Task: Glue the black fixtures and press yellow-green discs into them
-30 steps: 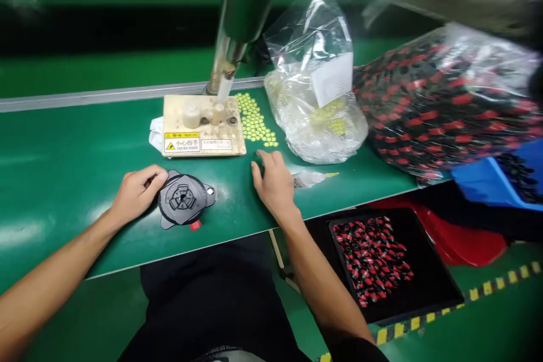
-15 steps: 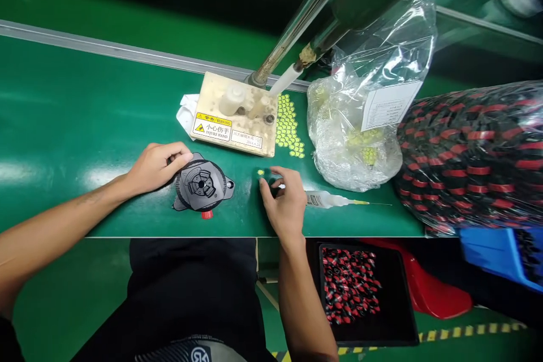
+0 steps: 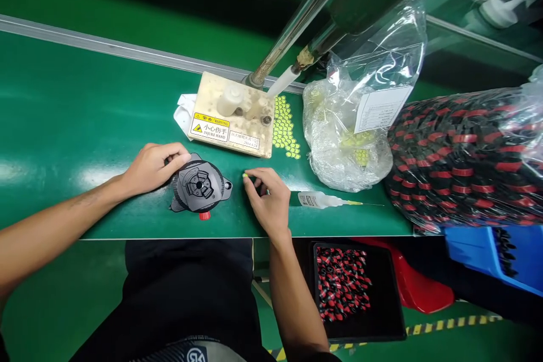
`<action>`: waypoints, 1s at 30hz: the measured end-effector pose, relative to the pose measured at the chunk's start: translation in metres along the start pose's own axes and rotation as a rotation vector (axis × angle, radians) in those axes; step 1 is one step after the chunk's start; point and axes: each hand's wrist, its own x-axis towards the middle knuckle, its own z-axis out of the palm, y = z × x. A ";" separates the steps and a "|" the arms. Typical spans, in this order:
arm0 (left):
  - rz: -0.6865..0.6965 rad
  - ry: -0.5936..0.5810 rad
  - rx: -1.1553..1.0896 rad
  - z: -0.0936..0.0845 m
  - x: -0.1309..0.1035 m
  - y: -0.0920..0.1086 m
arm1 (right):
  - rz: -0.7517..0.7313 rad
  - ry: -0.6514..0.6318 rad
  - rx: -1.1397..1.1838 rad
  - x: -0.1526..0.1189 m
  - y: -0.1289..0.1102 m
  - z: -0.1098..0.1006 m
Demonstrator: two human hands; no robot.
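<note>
Green workbench [image 3: 85, 119] spans the station, a clear plastic sack of black-and-red parts [image 3: 462, 164] at its right end. Inward: smaller clear bag of yellow pieces [image 3: 324, 150], then beige fixture base [image 3: 235, 127] with a hand-injury warning label [image 3: 210, 128]. Left hand [image 3: 148, 167]: fingers loosely curled, thumb at the rim of the dark grey round device [image 3: 199, 186], which lies on the bench; grip or mere rest, cannot tell; unchanged. Right hand [image 3: 271, 201]: thumb and forefinger nearly closed at the tips, apparently pinching one small yellow disc [image 3: 245, 175]. Change: this hand has shifted left, clear of the needle-tipped bottle [image 3: 318, 199] it partly covered. Reading: pinched disc sits nearer the device, still apart from it, and separate from the yellow disc cluster [image 3: 285, 127].
</note>
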 end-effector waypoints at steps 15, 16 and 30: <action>-0.001 -0.006 -0.010 0.000 0.000 0.002 | -0.260 -0.072 0.123 -0.002 -0.039 0.002; -0.002 -0.006 -0.013 0.000 0.000 0.002 | -0.218 -0.087 0.133 -0.002 -0.040 0.002; -0.137 -0.093 -0.109 -0.010 -0.011 0.025 | 0.296 -0.337 0.544 0.012 -0.031 0.025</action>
